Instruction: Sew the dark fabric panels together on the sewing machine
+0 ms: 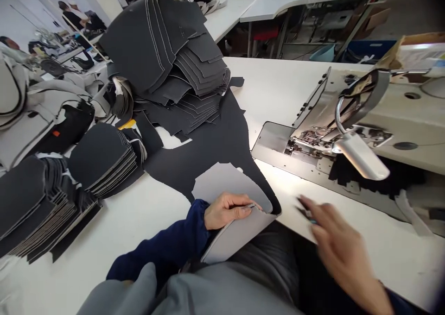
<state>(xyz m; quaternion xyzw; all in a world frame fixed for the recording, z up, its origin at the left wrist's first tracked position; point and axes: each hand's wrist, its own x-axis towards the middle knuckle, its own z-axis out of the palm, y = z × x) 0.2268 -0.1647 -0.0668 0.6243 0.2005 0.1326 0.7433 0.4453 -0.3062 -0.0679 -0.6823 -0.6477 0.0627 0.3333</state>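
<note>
As left hand pinches grey panel, right hand apart, holding blurred tool

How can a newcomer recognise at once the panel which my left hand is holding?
Find the white table and, left of the sewing machine, look at its near edge. There the left hand, in a navy sleeve, grips the grey-faced panel. Its light grey side is showing, whereas the stacked panels beyond it have dark tops.

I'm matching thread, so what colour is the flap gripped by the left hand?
Light grey: the flap in the left hand, best seen in the head view.
</note>
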